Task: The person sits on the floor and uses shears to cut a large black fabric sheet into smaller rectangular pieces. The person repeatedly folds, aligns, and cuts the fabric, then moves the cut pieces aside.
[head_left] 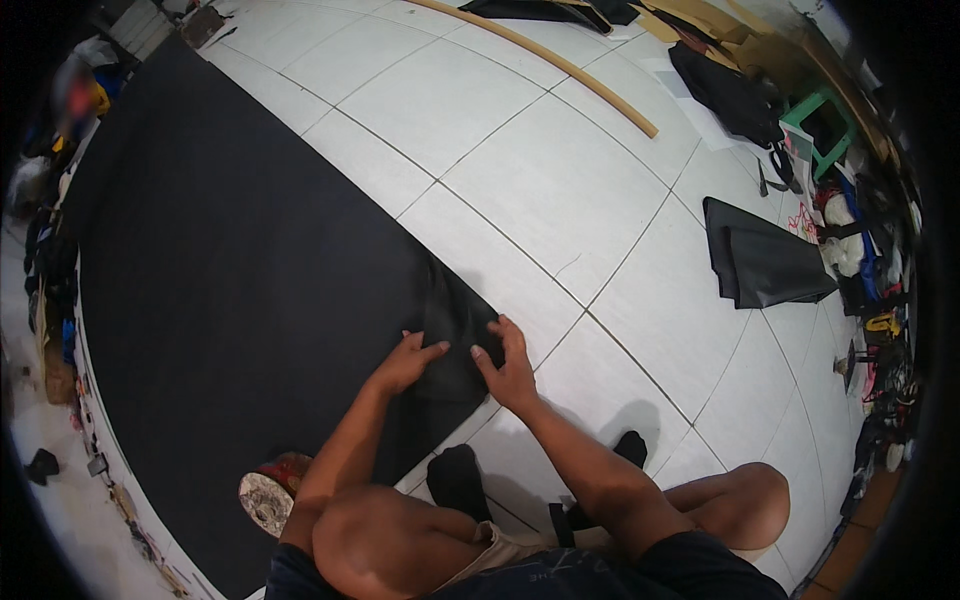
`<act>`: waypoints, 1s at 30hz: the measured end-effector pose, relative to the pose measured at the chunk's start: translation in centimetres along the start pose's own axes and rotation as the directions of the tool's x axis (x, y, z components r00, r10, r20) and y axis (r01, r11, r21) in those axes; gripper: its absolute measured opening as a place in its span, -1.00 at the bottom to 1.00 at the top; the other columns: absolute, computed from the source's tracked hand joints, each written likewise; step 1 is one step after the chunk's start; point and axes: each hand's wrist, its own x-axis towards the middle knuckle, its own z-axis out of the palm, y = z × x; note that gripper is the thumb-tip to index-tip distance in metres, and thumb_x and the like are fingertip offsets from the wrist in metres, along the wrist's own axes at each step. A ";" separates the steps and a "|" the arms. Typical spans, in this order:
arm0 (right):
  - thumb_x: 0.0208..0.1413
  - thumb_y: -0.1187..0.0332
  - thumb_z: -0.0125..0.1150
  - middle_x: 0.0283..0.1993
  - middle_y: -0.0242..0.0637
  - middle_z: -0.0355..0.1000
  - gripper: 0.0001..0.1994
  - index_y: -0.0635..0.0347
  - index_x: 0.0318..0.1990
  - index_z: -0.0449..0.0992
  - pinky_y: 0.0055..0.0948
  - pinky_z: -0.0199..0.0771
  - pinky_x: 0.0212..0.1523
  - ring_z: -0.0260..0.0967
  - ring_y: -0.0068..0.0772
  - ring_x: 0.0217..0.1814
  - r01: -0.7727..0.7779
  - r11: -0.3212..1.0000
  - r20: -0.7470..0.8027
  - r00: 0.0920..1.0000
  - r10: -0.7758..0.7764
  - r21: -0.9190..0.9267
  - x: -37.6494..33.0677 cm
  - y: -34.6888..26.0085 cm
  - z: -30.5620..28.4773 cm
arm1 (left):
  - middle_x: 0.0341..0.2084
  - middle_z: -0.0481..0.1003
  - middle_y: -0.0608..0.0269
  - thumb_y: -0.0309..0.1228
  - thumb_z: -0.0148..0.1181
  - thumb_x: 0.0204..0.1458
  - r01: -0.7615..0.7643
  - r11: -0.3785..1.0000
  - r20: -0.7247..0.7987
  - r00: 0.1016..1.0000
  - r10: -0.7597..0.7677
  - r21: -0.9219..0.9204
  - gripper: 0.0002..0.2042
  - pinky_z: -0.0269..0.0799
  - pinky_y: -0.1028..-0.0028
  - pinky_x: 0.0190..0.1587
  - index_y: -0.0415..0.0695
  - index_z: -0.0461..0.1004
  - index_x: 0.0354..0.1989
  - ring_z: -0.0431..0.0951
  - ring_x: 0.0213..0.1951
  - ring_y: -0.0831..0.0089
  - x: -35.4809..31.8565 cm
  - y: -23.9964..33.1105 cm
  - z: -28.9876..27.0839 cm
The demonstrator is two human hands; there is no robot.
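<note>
A large black sheet [250, 230], smooth like vinyl or leatherette, spreads over the left half of the floor. Its right corner is raised and creased in front of me. My left hand [403, 364] rests on the sheet beside that crease, thumb and a finger apart; its other fingers are partly hidden. At the sheet's right edge, my right hand [510, 368] holds the corner, with the thumb over the black material and the fingers along the edge. What lies under the raised corner is hidden.
A round can or roll [268, 495] sits on the sheet by my left knee. A folded black piece [762, 258] lies to the right on the white tiles [520, 230]. Farther off are a long tan strip [570, 65], a green stool [825, 130] and clutter along both sides.
</note>
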 end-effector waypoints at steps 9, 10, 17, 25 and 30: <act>-0.08 0.10 0.48 0.38 0.15 0.10 -0.56 0.21 -0.13 0.58 -0.11 0.28 0.26 0.16 0.13 0.36 0.167 0.935 0.229 0.969 -0.096 -0.313 -0.4 -1.9 0.1 | -0.20 0.56 0.16 -0.20 0.16 0.18 -0.003 0.993 0.088 0.996 0.014 -0.120 -0.65 0.24 0.43 0.16 -0.30 0.51 -0.11 0.48 -0.08 0.40 1.2 -2.7 -0.5; -0.10 0.11 0.49 0.38 0.13 0.10 -0.57 0.21 -0.14 0.60 -0.11 0.28 0.25 0.17 0.13 0.36 0.165 0.937 0.231 0.968 -0.095 -0.308 -0.4 -1.7 0.4 | -0.19 0.56 0.17 -0.21 0.17 0.18 0.000 0.988 0.116 0.993 0.019 -0.156 -0.65 0.31 0.42 0.11 -0.30 0.52 -0.09 0.49 -0.08 0.41 1.6 -3.6 -0.9; 0.03 0.24 0.40 0.37 0.13 0.12 -0.65 0.23 -0.07 0.57 -0.16 0.29 0.25 0.17 0.09 0.36 0.080 0.986 0.186 0.981 -0.052 -0.147 -0.1 -0.1 0.2 | -0.18 0.56 0.09 -0.15 0.17 0.18 -0.041 0.999 -0.011 0.999 0.042 0.019 -0.60 -0.01 0.40 0.33 -0.34 0.50 -0.13 0.43 0.03 0.33 2.1 -4.5 -0.6; -0.04 0.15 0.46 0.36 0.24 0.08 -0.59 0.19 -0.10 0.56 -0.13 0.29 0.25 0.14 0.26 0.35 0.094 0.952 0.202 0.979 -0.035 -0.291 -0.1 -3.8 -0.3 | -0.18 0.54 0.16 -0.21 0.16 0.18 0.000 1.000 0.038 0.999 0.000 -0.024 -0.62 0.37 0.41 0.05 -0.34 0.51 -0.07 0.49 -0.11 0.41 0.2 -0.6 -0.4; -0.04 0.18 0.46 0.38 0.21 0.06 -0.61 0.20 -0.11 0.58 -0.15 0.30 0.24 0.15 0.19 0.37 0.127 0.953 0.209 0.975 -0.070 -0.274 -0.4 -1.5 0.8 | -0.16 0.54 0.16 -0.17 0.17 0.17 -0.024 0.993 0.103 0.994 0.036 -0.112 -0.60 0.37 0.41 0.07 -0.32 0.51 -0.07 0.49 -0.09 0.40 2.2 -5.1 -1.2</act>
